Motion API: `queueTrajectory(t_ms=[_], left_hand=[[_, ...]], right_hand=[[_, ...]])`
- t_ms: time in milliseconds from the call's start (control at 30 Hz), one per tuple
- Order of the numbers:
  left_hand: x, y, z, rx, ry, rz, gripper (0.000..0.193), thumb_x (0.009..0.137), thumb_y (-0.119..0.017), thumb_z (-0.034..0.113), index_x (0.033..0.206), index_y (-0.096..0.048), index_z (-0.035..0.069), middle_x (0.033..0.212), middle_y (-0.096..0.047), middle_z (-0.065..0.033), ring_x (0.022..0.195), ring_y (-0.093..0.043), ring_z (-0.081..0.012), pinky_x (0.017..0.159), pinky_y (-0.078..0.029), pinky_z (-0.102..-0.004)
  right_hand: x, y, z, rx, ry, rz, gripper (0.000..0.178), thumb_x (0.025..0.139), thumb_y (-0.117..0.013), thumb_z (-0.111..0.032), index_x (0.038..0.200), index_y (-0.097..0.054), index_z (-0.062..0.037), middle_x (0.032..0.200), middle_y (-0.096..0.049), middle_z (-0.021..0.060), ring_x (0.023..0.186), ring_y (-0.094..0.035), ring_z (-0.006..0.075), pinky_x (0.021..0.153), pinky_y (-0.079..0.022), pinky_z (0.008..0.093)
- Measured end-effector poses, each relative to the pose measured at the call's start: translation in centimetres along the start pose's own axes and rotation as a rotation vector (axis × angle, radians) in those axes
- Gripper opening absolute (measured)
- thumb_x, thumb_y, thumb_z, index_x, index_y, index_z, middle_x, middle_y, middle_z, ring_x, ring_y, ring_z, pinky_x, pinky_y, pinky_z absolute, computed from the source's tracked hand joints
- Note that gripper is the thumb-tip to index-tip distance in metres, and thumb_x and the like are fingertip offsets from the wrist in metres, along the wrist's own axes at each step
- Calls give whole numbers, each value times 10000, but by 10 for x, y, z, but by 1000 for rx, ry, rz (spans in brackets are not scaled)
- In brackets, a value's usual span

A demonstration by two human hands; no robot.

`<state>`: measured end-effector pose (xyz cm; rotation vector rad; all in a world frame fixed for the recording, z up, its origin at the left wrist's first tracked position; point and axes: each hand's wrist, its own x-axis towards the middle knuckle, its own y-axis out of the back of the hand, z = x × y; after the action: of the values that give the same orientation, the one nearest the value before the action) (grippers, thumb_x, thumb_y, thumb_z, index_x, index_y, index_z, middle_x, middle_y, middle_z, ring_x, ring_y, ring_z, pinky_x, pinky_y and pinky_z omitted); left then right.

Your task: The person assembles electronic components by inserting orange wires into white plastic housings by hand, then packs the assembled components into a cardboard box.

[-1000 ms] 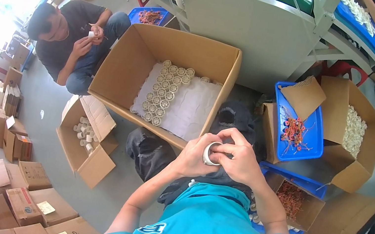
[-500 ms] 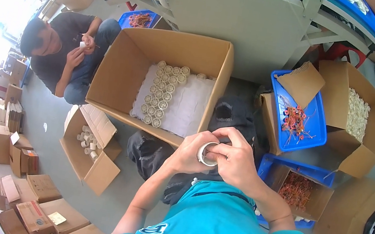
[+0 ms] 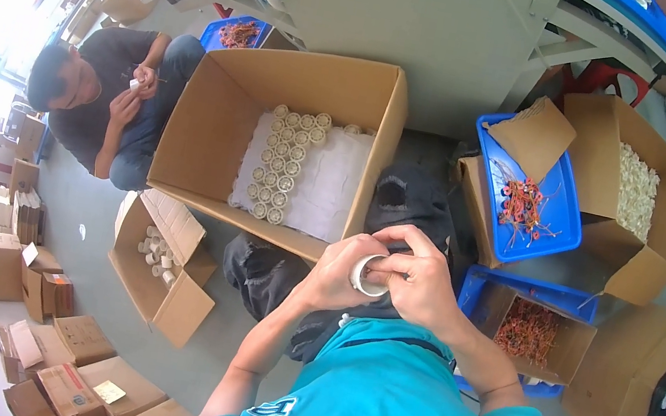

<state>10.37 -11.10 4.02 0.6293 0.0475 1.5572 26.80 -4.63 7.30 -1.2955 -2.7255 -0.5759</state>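
Head view: workshop floor (image 3: 96, 211), grey, crowded with cardboard boxes. Large open carton (image 3: 280, 101) holds rows of white rings ahead of the knees. Blue tray (image 3: 564, 213) of orange wire parts at right. Seated co-worker (image 3: 115, 103) at left. Left hand (image 3: 339, 272) and right hand (image 3: 418, 281) both closed around small white ring (image 3: 366, 274), held at chest.

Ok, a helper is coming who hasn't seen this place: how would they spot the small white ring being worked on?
Start at the big open cardboard box lined with rows of white rings. Just below its near right corner, both hands meet above a teal shirt. The white ring sits between the left hand and right hand, the only one held, not boxed.
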Motion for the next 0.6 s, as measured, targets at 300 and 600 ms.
queueTrajectory(t_ms=[300, 600], left_hand=[[4, -8, 6, 56, -117, 39, 479, 607, -836, -4, 1006, -572, 24, 878, -645, -138, 794, -664, -338, 663, -537, -390], [21, -10, -3, 125, -10, -125, 555, 596, -902, 98, 1042, -572, 76, 957, -664, -147, 820, -675, -334, 699, -548, -401]], right_hand=[[-7, 4, -7, 61, -58, -6, 174, 721, -719, 30, 885, -757, -13, 1085, -630, 134, 967, -650, 291, 862, -533, 374], [-3, 23, 13, 112, -71, -8, 233, 734, -736, 15, 964, -748, -23, 1157, -629, 139, 1042, -642, 293, 912, -516, 371]])
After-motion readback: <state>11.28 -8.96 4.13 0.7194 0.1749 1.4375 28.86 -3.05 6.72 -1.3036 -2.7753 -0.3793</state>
